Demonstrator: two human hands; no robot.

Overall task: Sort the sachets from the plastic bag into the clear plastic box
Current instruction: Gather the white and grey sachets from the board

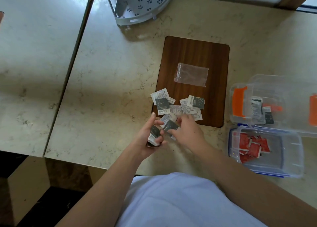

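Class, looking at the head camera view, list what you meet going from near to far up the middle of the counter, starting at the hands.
Left hand and right hand → loose sachets → empty plastic bag → grey corner rack.

A home kitchen, by the look: marble-patterned countertop, wooden cutting board and perforated corner rack.

The print on the sachets is too small to read. The left hand covers most of its stack of sachets, so their count cannot be told. The clear plastic box is cut off by the right edge, and the grey rack by the top.
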